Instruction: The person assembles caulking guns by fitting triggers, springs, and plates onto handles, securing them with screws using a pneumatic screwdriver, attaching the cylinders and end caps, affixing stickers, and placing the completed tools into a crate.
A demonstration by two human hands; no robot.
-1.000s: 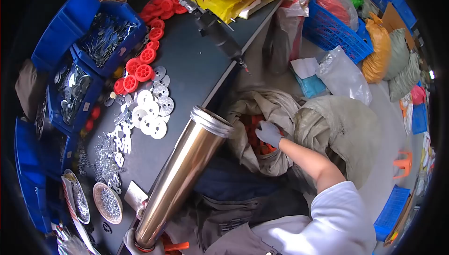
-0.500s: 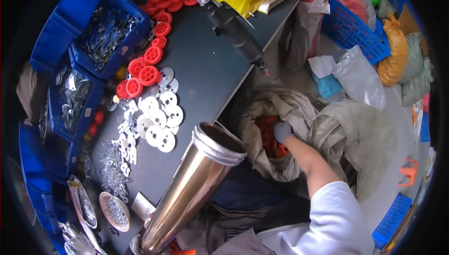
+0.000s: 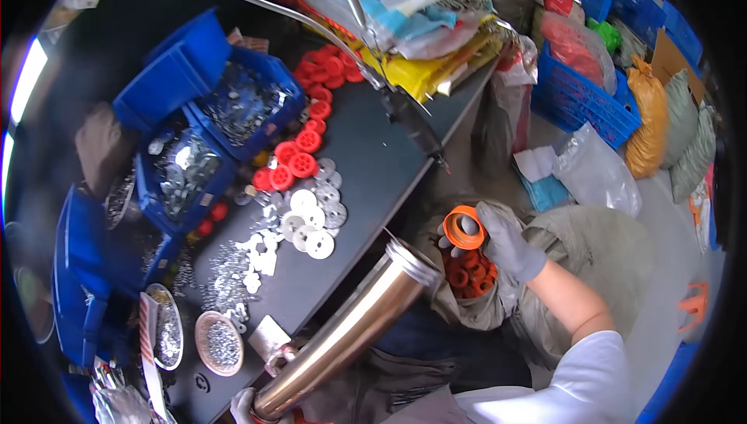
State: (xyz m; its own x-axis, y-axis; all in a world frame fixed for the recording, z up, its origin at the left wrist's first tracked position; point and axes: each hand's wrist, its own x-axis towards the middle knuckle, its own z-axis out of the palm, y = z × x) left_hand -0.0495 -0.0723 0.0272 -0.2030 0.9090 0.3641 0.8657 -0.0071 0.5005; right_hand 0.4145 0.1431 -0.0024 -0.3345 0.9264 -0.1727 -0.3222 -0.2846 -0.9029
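In my gloved right hand (image 3: 502, 241) is an orange plastic ring (image 3: 454, 226), its opening facing me. It is held above a cloth sack (image 3: 510, 299) that contains several more orange rings (image 3: 471, 278). A long bronze-coloured metal tube (image 3: 342, 336) lies slanted across my lap, its silvery threaded-looking collar pointing toward the sack. My gloved left hand (image 3: 243, 406) grips the tube's lower end at the bottom edge of the view; most of its fingers are hidden.
On the dark table (image 3: 373, 159) are red plastic wheels (image 3: 302, 164), pale discs (image 3: 320, 244), springs (image 3: 229, 272) and a bowl of small metal parts (image 3: 220, 344). Blue bins (image 3: 183, 175) stand at left. A power screwdriver (image 3: 416, 127) hangs over the table's edge.
My right hand has come up out of the sack with an orange ring in it. The view has shifted, and the tube now leans lower toward the sack.
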